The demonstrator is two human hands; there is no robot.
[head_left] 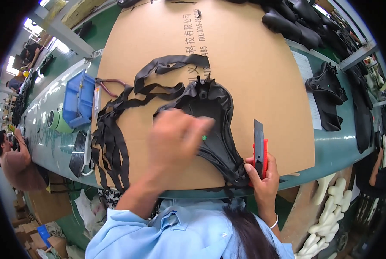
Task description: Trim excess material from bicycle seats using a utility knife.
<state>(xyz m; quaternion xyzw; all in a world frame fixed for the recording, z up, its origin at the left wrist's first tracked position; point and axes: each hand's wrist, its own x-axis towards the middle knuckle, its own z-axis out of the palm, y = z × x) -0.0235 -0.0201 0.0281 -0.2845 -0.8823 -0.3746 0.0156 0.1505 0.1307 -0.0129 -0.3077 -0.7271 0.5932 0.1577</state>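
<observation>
A black saddle-shaped piece (216, 113) lies hollow side up on the cardboard sheet, its wide end away from me and its narrow end near my right hand. Above its left side is my left hand (175, 136), blurred by motion, fingers curled in; whatever they might hold is hidden. My right hand (265, 181) grips a red utility knife (260, 157) with its blade out and pointing away from me. The thumb and fingers of that hand also touch the narrow end of the piece. Black fabric strips (111, 136) lie in a tangle to the left, looping behind the piece.
The cardboard sheet (275, 86) covers much of the green table (331, 149). Pliers with dark red handles (108, 86) lie beside a blue bin (79, 99) at left. Another black piece (326, 95) rests on paper at right, and several black pieces (292, 21) are heaped far right.
</observation>
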